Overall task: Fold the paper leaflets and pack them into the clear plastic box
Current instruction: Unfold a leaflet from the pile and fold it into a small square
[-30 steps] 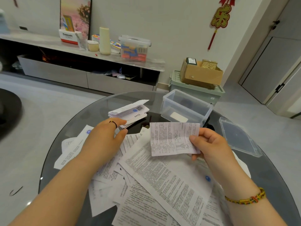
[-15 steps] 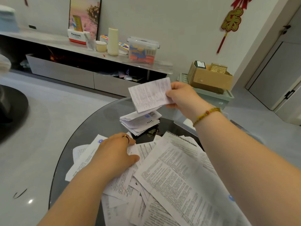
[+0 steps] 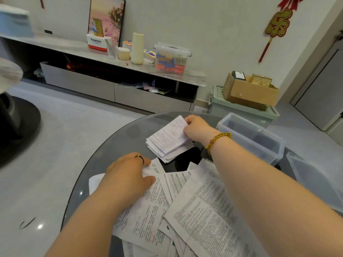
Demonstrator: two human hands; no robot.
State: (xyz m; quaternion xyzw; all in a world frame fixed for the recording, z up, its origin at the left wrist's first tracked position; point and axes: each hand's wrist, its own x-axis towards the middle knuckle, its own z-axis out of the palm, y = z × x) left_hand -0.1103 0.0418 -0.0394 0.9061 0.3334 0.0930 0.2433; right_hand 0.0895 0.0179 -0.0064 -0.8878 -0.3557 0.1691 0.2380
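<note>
On one glass table (image 3: 115, 145) — loose leaflets (image 3: 200, 216) past counting, one clear plastic box (image 3: 250, 138), one lid (image 3: 315, 182), one folded stack (image 3: 174, 154).
Box at far right, open, lid just beside; stack left of it, top leaflet (image 3: 167, 138) lying long axis near-left to far-right — far end pinched by right hand (image 3: 196, 128); left hand (image 3: 128, 175) relaxed, resting on loose leaflets.

The person's left hand (image 3: 128, 175) lies palm down, its fingers relaxed and pressing on the loose sheets (image 3: 154, 206), with the thumb pointing to the right. One finger wears a thin dark ring (image 3: 139, 158). The bare left forearm comes in from the lower left. The right arm reaches forward, with a braided bracelet (image 3: 218, 140) at the wrist. The right hand (image 3: 196, 129) curls its fingers on the edge of the top folded leaflet (image 3: 169, 136).
</note>
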